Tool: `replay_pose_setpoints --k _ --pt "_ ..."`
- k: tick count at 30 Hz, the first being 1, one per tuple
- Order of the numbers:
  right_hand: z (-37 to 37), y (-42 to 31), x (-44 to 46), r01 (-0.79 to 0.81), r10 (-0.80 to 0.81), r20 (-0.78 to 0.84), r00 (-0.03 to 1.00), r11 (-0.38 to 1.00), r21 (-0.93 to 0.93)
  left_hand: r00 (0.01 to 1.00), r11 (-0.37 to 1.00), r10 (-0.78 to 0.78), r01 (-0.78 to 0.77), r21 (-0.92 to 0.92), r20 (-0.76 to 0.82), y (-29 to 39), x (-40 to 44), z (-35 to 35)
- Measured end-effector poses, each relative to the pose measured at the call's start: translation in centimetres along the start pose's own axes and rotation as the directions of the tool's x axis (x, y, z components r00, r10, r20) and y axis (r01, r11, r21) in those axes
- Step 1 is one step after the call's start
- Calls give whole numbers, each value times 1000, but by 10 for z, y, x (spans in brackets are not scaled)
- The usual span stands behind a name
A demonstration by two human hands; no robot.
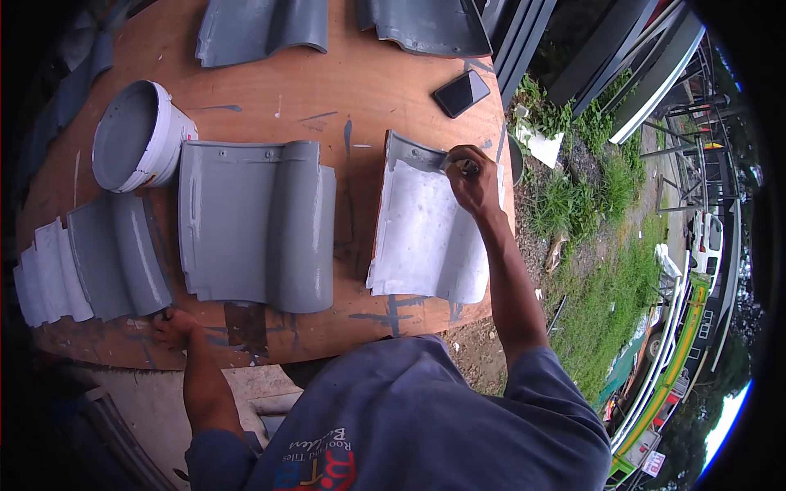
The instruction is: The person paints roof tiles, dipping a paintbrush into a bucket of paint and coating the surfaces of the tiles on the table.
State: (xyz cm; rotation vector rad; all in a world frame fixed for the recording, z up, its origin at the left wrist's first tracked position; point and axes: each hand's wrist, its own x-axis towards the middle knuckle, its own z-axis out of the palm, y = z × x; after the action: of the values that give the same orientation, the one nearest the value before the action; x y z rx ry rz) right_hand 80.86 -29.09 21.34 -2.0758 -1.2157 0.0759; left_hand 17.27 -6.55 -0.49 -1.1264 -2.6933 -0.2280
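While right hand (473,176) grips half-hidden tool (448,161) at white tile (413,233), left hand (174,329), grip unclear, shirt (434,401) reading "Builders"

Tabletop (360,90) across centre, right hand (475,178) curled at top of partly grey white tile (417,233), left hand (173,329) beside grey tile (110,260) at lower left, white bucket (173,137) at upper left, phone (461,93) at upper centre.

Soft daylight; fisheye bend; black corners; sheen on central grey tile (246,221).

My shirt (434,409) reads "Roof and Tiles Builders", inverted; I read apparently "RTB" on a white sign (653,464).
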Motion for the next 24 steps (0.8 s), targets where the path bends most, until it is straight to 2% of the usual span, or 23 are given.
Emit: replay_pose_setpoints --k 2,4,5,7,8,10,11,12,16,18,20,21,22,24 --pt "18 -1 4 9 -5 -28 1000 989 144 1000 1000 3 -2 -8 1 -2 0 0" --pt "24 -19 6 -137 171 -48 984 901 413 1000 1000 5 -5 -23 3 -2 0 4" --pt "25 -23 7 -64 108 -88 990 914 400 1000 1000 5 -5 -25 -7 -4 2 5" --pt "15 -25 10 146 -130 -127 983 982 119 1000 1000 10 -11 -26 -14 -4 3 11" --pt "11 -15 13 262 -265 -119 957 964 -38 1000 999 10 -11 -37 -16 -4 3 11" --pt "-10 -1 12 169 -165 36 986 959 -229 1000 999 6 -6 -37 -20 -9 5 13" --pt "-21 2 12 81 -72 46 996 963 -256 999 1000 7 -9 -27 -42 -10 6 18" --pt "-35 1 13 67 -57 39 998 942 -328 998 1000 8 -9 -19 -65 -9 5 19" --pt "-74 -2 22 66 -73 0 997 909 -411 1000 1000 8 -9 -11 -27 -7 5 11" --pt "-80 -10 26 11 -9 6 1000 895 -446 1000 1000 -1 1 11 4 -7 5 12" --pt "-76 -11 29 9 2 58 998 980 -201 1000 1000 0 0 7 -17 -8 6 16" --pt "-69 -12 29 -12 28 104 994 989 -151 999 1000 2 -2 -3 -42 -8 7 17" --pt "-58 0 29 74 -54 153 987 988 -133 999 1000 8 -8 -1 -41 -8 5 18" --pt "-50 9 30 107 -46 217 975 955 -277 999 1000 13 -14 -24 -35 -9 5 16"
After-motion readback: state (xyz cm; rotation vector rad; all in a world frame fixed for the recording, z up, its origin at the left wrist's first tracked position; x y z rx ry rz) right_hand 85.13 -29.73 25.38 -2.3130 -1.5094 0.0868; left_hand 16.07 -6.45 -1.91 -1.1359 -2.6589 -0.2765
